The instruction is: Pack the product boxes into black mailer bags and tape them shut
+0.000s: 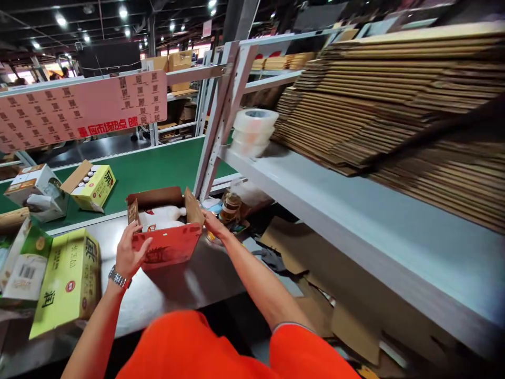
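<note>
A red carton [169, 246] stands with its top flaps up on the metal worktable [189, 284]. Inside lie white plastic bottles [163, 215] on their sides. My left hand [131, 250], with a metal watch at the wrist, holds the carton's near left corner, fingers at the left flap and thumb over the front wall. At the opposite end, my right hand [213, 223] grips the raised right flap [193, 208]; some of its fingers are hidden behind the cardboard.
Yellow cartons [65, 281] stand at left, one on the green conveyor [158, 163]. Clear tape rolls [254, 129] and stacked flat cardboard [394, 95] sit on the right shelf [355, 226]. A metal post [221, 116] rises behind the carton. Loose cardboard [347, 310] lies under the shelf.
</note>
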Tool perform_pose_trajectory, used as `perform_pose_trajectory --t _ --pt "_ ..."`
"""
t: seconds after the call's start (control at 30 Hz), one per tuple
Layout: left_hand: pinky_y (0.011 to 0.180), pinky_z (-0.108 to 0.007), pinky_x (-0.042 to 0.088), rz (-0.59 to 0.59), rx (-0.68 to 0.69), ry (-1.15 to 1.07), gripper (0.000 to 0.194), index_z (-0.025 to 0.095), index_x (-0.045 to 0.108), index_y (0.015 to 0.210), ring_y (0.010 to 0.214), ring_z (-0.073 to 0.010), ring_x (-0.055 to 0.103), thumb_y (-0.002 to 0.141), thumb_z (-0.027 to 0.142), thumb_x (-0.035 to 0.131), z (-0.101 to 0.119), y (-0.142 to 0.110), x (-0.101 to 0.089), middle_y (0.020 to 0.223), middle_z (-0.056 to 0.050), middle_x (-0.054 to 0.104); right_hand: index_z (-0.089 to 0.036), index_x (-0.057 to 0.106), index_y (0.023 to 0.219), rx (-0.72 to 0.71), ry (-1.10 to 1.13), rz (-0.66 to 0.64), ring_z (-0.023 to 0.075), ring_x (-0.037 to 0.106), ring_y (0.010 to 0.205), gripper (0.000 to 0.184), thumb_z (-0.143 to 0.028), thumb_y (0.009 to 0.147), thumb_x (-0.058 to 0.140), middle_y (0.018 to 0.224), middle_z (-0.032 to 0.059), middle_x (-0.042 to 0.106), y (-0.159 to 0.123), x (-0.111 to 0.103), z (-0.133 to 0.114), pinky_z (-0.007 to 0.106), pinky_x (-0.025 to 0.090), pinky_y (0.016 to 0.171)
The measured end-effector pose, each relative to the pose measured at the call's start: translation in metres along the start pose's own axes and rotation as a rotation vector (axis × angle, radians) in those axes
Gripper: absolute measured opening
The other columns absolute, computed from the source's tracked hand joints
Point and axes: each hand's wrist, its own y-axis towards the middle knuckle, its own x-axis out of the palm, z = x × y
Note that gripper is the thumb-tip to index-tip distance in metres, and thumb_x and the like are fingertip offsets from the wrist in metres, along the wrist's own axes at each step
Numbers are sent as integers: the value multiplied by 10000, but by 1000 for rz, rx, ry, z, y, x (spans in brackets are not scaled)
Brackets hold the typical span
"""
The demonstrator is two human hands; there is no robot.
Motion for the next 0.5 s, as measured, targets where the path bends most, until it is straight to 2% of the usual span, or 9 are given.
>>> perform_pose_trajectory --t 0.07,0.13,0.2,0.3,0.37,0.43,0.5 --pt "1010 -469 610 -37 -94 35 570 243 701 1258 1062 -308 775 868 647 801 -2 7 -1 1139 -108 801 -181 788 846 36 -48 -87 217 657 745 287 -422 694 822 753 27 754 -4 -4 1 359 603 716" --pt "825 -408 611 -55 -187 75 647 236 700 1270 789 -256 744 815 676 832 -3 11 -2 875 -39 774 -163 785 836 46 -82 -144 197 634 713 274 -397 694 791 724 16 737 -6 -8 1 345 583 707" --pt "747 -372 585 -46 -230 98 652 233 707 1268 706 -229 705 803 673 834 -4 13 -2 790 -9 745 -160 787 822 30 -78 -166 188 630 708 290 -420 694 780 730 15 740 -7 -13 0 338 570 726" --pt "773 -382 606 4 -237 97 600 225 733 1234 755 -234 730 817 648 821 -6 12 -1 882 -38 793 -165 785 790 -1 -74 -187 193 640 722 314 -460 682 799 738 18 743 -8 -21 -4 332 557 753" --pt "846 -414 639 45 -194 64 505 213 766 1134 867 -255 775 844 625 798 -7 9 0 1009 -81 833 -165 790 798 -41 -108 -195 206 653 751 301 -451 705 797 754 31 751 -11 -26 -8 332 552 769" --pt "996 -472 643 61 -65 16 368 207 790 1012 1110 -292 789 895 556 771 -10 5 -3 1160 -121 844 -166 819 866 -89 -181 -211 219 674 792 280 -422 771 758 815 53 780 -17 -33 -11 336 551 786" --pt "1132 -547 594 45 126 -4 232 207 809 945 1354 -319 708 944 432 751 -13 0 -11 1274 -143 827 -173 849 933 -136 -289 -216 235 691 823 269 -384 819 728 867 76 797 -26 -43 -13 357 559 819"
